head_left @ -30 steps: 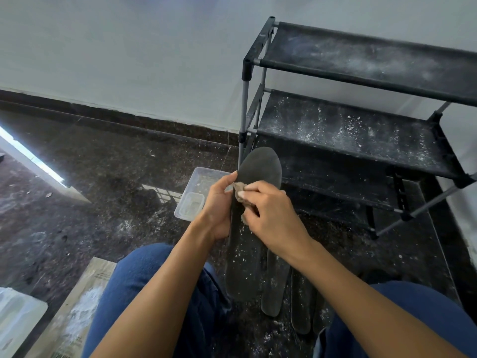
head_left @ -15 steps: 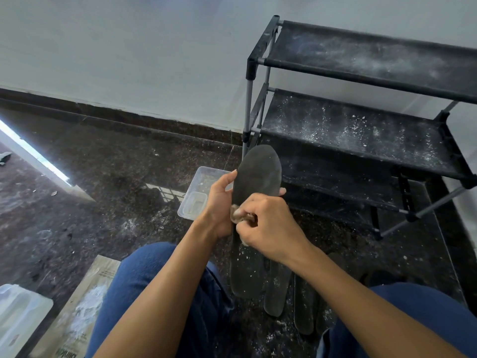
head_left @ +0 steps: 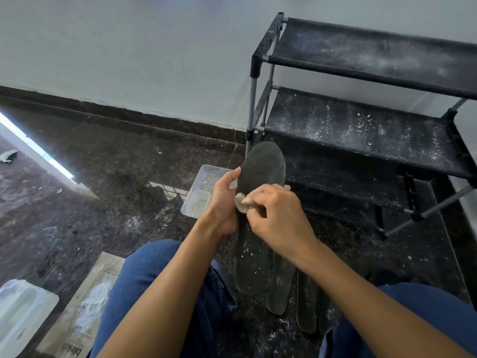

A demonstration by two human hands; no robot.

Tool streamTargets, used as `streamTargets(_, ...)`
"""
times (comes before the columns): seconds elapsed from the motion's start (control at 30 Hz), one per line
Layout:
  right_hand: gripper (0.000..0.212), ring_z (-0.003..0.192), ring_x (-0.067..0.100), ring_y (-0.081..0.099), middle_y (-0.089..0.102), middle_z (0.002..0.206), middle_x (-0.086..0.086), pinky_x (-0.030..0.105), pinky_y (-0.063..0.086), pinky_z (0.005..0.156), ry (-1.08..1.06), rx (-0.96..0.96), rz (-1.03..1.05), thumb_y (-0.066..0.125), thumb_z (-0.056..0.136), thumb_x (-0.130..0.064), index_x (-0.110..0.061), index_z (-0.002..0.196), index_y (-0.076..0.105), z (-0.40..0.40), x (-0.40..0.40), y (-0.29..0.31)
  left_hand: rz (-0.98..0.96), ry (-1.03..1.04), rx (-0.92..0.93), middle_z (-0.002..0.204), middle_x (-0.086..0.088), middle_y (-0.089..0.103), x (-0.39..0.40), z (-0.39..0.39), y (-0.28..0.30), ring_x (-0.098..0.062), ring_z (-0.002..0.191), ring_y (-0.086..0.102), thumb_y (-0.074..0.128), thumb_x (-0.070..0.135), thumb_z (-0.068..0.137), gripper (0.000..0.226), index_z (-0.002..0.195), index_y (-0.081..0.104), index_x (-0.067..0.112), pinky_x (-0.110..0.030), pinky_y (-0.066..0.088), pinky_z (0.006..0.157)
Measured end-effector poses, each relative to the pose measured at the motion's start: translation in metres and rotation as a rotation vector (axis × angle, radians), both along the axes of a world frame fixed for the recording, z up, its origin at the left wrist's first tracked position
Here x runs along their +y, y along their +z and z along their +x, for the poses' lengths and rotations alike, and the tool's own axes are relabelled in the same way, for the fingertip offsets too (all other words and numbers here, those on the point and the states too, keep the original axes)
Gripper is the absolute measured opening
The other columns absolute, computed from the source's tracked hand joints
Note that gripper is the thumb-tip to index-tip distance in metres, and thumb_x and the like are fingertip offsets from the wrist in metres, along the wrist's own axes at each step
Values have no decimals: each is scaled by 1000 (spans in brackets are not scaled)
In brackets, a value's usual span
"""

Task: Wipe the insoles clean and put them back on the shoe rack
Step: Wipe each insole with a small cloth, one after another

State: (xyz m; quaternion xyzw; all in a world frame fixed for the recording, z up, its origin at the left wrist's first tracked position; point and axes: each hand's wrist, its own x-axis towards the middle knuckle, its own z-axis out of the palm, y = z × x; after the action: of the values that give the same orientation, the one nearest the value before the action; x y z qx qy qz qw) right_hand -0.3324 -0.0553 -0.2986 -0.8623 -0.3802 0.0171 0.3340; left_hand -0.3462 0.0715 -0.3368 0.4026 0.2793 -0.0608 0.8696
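The left hand (head_left: 223,202) gripped a long dark grey foam insole (head_left: 260,182) by its left edge, thumb curled over the front, holding it upright above the floor. The right hand (head_left: 278,218) pinched a small crumpled beige cloth (head_left: 241,201) between curled fingers and thumb and pressed it against the middle of the insole. White specks dotted the insole's lower half; its upper half looked cleaner.

Three more dark insoles (head_left: 280,288) lay side by side on the dark speckled stone floor (head_left: 108,177), between the person's knees in blue trousers (head_left: 160,275). White powder was scattered across the floor. A clear plastic container (head_left: 198,200) sat on the floor just behind the left hand. A black fabric shoe rack with grey metal poles (head_left: 361,125) stood against the pale wall (head_left: 129,47) at the right, its shelves dusted with white powder. A brown paper bag (head_left: 85,306) with white powder on it and a translucent plastic lid (head_left: 20,311) lay at the floor's lower left.
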Motion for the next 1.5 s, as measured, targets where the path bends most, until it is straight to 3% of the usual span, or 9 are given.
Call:
streamTargets(0.07,27,100,13,54,65,104,0,27,46,87,27,-19,-44,56,82,-7,-9,105,71,-1,1,-1,0,-6,-8,78,-15,72,-1,0,-1,-18,70,68,36,47,94,63,71,76,3,-26,53,73)
streamTargets(0.17,24,89,12,59,67,99,0,26,49,82,111,119,-97,57,80,-8,-10,97,73,-2,-1,0,-24,17,1,106,-21,68,-1,-1,2,-28,88,66,37,47,92,59,97,72,0,-36,49,85)
streamTargets(0.23,21,79,12,63,71,91,0,28,50,82,80,172,-55,58,77,-8,-12,89,75,4,-4,5,-3,13,-2,89,-16,71,-1,-2,3,-26,78,66,36,49,92,57,89,72,4,-34,51,75)
streamTargets(0.47,28,107,14,46,57,114,-1,24,39,87,1,-79,-176,54,88,-9,-9,113,66,22,-9,-2,-2,-69,-23,85,-13,66,-5,-3,6,-25,76,63,37,62,89,65,96,72,8,-36,49,73)
streamTargets(0.67,20,88,17,59,69,91,2,33,47,86,78,1,-156,57,78,-10,-10,88,75,14,-7,1,84,-19,-8,85,-9,71,-3,0,3,-21,76,67,44,57,89,57,97,71,8,-33,51,72)
streamTargets(0.8,30,107,17,50,61,114,3,25,42,88,-2,-135,-138,56,83,-9,-5,111,67,19,-8,2,45,-62,-11,67,-8,68,-3,-1,6,-20,60,65,44,45,91,49,72,74,11,-27,51,58)
streamTargets(0.93,45,121,20,39,45,130,5,35,50,88,-18,-127,-263,56,84,-12,-4,128,53,24,-10,1,22,-80,-8,77,-10,70,-3,-1,7,-22,66,66,46,33,91,35,88,72,9,-33,51,70)
streamTargets(1.27,24,89,18,59,67,95,0,31,48,78,43,-61,-197,61,76,-18,-13,96,73,21,-11,2,60,-87,65,72,-11,70,-3,0,7,-21,60,67,48,37,96,40,82,68,5,-32,53,64)
streamTargets(1.5,21,96,18,51,61,102,0,25,42,79,-38,-185,-185,58,83,-9,-8,100,71,30,-13,-1,54,-71,43,79,-12,70,-3,0,7,-21,66,68,46,34,97,37,94,68,4,-32,56,63)
